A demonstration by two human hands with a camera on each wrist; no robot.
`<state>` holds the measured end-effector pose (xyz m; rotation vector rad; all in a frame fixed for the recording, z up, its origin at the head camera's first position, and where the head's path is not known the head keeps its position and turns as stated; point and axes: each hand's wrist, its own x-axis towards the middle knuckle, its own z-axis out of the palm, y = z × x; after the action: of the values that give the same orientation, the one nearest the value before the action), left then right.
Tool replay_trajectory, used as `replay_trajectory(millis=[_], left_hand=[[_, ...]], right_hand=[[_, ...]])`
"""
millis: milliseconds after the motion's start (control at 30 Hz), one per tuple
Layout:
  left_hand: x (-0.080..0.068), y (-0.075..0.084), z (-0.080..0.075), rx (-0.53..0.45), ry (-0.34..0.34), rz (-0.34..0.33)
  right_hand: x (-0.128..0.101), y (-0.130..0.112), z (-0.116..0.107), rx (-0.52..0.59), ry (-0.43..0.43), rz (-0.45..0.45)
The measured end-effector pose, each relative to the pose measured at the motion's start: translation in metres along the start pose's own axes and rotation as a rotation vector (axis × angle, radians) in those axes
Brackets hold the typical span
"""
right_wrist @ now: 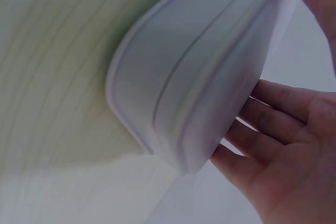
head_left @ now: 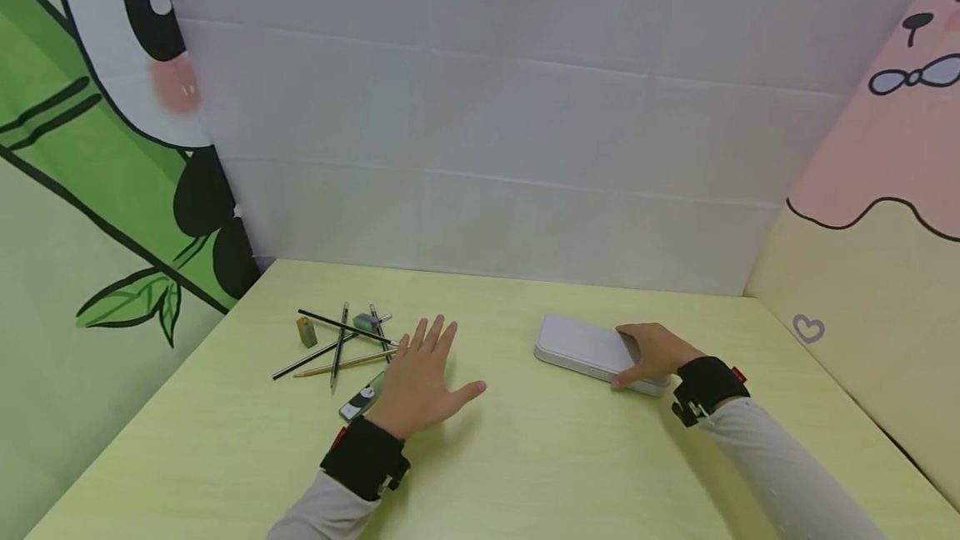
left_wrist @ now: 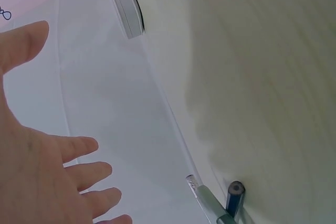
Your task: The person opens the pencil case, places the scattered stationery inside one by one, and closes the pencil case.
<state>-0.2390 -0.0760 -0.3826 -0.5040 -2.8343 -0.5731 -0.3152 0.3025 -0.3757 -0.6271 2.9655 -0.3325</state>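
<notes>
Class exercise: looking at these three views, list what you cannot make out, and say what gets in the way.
- Inside of the case: lid closed in every view.
- Right hand fingers, head view: hidden behind the case.
- Small dark item, head view: partly under the left hand, too small to identify.
- Pencils, left wrist view: cut off by the bottom edge.

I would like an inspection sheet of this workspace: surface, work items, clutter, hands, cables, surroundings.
Surface: pale green table, no spills seen.
Work items: closed white pencil case lies flat; pencils in a loose crossed pile.
Clutter: small tan block, a dark eraser-like item by the left wrist, and a green-grey piece among the pencils.
Hands: left hand flat with fingers spread beside the pile; right hand grips the case's end.
Cables: nothing seen.
Surroundings: white back panel, panda panel at left, pink panel at right.
</notes>
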Motion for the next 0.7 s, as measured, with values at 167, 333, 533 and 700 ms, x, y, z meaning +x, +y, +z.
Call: replay_trajectory(millis=[167, 333, 533, 700], left_hand=[[-0.0011, -0.0022, -0.0009, -0.008, -0.004, 0.001], [-0.0025, -0.004, -0.0018, -0.006, 0.002, -0.001], [-0.003, -0.0048, -0.0029, -0.007, -0.004, -0.008], [-0.0031, -0.0046, -0.0039, -0.015, -0.005, -0.005]], right_hand=[[0.0006, -0.0023, 0.0, 0.001, 0.013, 0.015], [0.0003, -0.0011, 0.0017, -0.018, 0.03, 0.017], [0.0026, 0.003, 0.0051, -0.032, 0.069, 0.019], [0.0037, 0.0013, 0.005, -0.033, 0.084, 0.002]])
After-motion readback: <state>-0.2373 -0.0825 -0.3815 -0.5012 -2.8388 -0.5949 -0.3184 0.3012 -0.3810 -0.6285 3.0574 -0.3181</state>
